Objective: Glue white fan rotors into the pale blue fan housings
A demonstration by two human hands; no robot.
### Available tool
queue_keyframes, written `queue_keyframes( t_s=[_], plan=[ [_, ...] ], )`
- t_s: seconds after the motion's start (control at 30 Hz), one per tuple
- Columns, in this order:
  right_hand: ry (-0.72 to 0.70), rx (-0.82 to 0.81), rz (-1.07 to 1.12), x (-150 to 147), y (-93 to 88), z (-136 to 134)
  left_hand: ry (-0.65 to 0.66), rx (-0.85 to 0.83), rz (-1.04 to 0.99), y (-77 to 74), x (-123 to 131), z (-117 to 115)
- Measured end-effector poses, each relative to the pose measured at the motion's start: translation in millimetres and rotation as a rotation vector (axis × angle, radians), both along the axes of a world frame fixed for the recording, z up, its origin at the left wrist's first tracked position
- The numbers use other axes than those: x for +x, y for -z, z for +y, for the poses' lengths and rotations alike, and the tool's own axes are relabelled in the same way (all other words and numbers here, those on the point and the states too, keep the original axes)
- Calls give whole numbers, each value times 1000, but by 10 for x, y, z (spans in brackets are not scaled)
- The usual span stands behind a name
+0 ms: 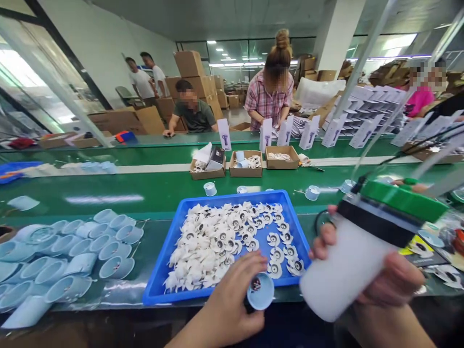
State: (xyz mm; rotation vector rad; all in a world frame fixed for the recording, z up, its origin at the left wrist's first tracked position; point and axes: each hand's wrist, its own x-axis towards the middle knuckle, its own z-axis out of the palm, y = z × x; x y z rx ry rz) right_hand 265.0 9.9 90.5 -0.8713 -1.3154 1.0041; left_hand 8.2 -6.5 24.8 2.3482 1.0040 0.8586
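My left hand [232, 302] is closed around a small light-blue plastic cup-shaped housing [264, 296], its opening turned up and a dark reddish part inside. My right hand [393, 282] grips a white translucent bottle [340, 270] with a black band and a green cap, tilted and blurred; a dark cable runs near its top. Just beyond the left hand lies a blue tray [156, 285] of white fan impellers [206, 241], piled at the left and looser at the right. More blue housings [112, 251], some with thin wires, lie on the left of the bench.
A green conveyor [152, 181] crosses behind the tray, carrying several blue housings. Small cardboard boxes [246, 171] of parts stand beyond, near upright white cartons [224, 134]. Opposite, a person in a plaid shirt [270, 94] handles something. Loose parts [447, 275] lie at right.
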Motion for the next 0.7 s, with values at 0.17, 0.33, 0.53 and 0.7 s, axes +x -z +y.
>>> queue_keyframes(
  t_s=[0.17,0.33,0.53,0.7],
  plan=[
    [-264,-145,495,-394,-129,126,42,-97,-74,-28,415,12],
    [-309,-133,519,-386,-59,94,31,-118,-79,-39,481,3],
    [-328,-132,519,-368,-31,89,27,-160,-73,-68,534,1],
    [-274,-183,563,-264,-35,133,105,-261,24,-117,426,59]
  ],
)
